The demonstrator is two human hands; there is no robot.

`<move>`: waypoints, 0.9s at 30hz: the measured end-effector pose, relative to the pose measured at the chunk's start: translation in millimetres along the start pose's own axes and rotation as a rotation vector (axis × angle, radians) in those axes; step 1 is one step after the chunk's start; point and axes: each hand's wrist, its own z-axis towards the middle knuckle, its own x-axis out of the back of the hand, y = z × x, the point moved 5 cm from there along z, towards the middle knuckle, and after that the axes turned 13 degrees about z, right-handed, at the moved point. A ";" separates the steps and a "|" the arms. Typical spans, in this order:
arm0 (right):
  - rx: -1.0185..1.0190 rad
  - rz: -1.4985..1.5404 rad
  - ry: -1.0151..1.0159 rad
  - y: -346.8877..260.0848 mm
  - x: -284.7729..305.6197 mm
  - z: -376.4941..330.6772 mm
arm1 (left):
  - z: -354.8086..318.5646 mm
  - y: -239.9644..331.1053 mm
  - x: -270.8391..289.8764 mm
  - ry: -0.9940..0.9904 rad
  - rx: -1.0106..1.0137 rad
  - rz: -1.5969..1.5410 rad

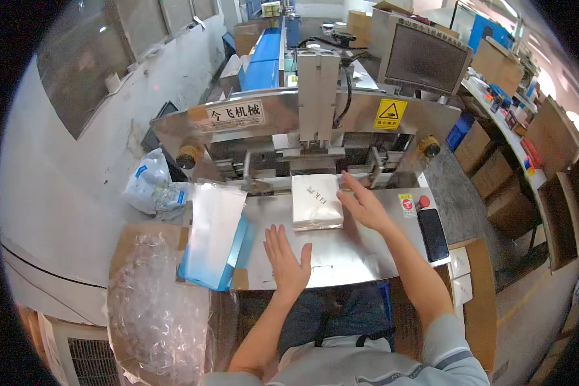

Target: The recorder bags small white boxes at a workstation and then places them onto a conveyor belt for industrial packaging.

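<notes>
A white, plastic-wrapped rectangular package [318,204] with dark printing lies on the steel worktable [341,260], close to the machine's opening. My right hand [365,204] is at the package's right side, fingers stretched forward; whether it touches the package I cannot tell. Nearer to me, my left hand [288,262] hovers at or just over the steel, palm down and fingers out, apart from the package. Neither hand holds anything. Left of it, a stack of clear plastic bags [213,215] lies on a blue sheet or holder [228,260].
The machine's metal front panel [276,128] spans behind the package. A black phone [433,235] and a red button [423,202] are at the table's right end. A carton of crumpled clear plastic [157,309] stands left; another carton [479,286] with white packages stands right.
</notes>
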 end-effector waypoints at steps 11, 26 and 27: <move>-0.313 0.201 0.023 22.4 -3.4 -36.7 | 53.2 -10.6 -11.3 -0.240 0.410 -0.665; -0.251 0.676 -0.031 -7.2 -17.5 -57.0 | 40.2 -12.8 -27.8 -0.329 0.506 -0.817; -0.296 0.666 -0.055 -3.3 -7.0 -70.3 | 29.8 -8.8 -21.8 -0.387 0.581 -0.964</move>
